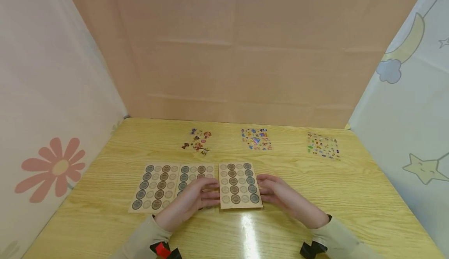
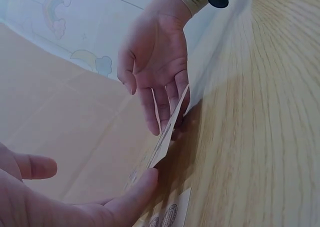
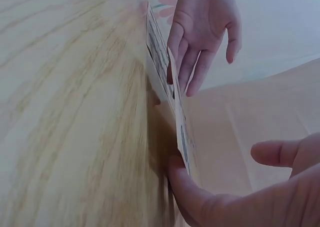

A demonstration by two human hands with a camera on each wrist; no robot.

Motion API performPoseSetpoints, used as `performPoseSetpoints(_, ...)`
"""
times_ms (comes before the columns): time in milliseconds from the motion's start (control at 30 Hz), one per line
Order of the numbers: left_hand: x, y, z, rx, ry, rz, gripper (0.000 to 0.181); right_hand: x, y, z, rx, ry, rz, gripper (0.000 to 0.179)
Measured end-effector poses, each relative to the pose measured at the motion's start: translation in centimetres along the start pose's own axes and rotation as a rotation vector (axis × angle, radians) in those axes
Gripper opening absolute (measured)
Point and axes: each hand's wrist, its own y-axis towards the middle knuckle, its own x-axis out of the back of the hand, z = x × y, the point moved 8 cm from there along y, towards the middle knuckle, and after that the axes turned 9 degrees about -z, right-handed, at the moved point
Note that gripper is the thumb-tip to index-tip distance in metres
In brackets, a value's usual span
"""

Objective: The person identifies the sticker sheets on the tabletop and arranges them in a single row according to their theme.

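A kraft-coloured sheet of round stickers (image 1: 240, 185) lies between my two hands, raised slightly off the table. My left hand (image 1: 193, 196) touches its left edge with extended fingers, its thumb standing apart in the left wrist view. Against the opposite edge are the extended fingers of my right hand (image 1: 280, 196); its thumb is also clear of the paper. Seen nearly edge-on, the sheet (image 2: 170, 129) tilts above the wood, with a shadow beneath. Two like sheets lie to the left: one at the far left (image 1: 152, 189), the other (image 1: 191, 173) partly covered by my left hand.
Along the back of the wooden table (image 1: 350, 196) lie three clear sticker sheets: cartoon figures at left (image 1: 197, 140), a colourful set in the middle (image 1: 256, 140), small items at right (image 1: 322, 146). A tan backdrop (image 1: 231, 56) and patterned side panels surround the table.
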Motion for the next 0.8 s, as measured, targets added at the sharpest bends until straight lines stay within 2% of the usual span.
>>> performPoseSetpoints(167,0.0,-0.2,-0.1,0.001,-0.010,0.019,0.049,-0.4,-0.6,0.3,-0.010,0.025,-0.014,0.064)
performPoseSetpoints(367,0.0,-0.7,-0.5,-0.005,-0.001,0.042,0.053,-0.9,-1.2,0.7,0.015,0.035,0.029,0.063)
performPoseSetpoints(800,0.4,-1.3,-0.9,-0.019,0.138,0.045,0.064,-1.2,-1.6,0.9,0.048,-0.051,0.046,0.063)
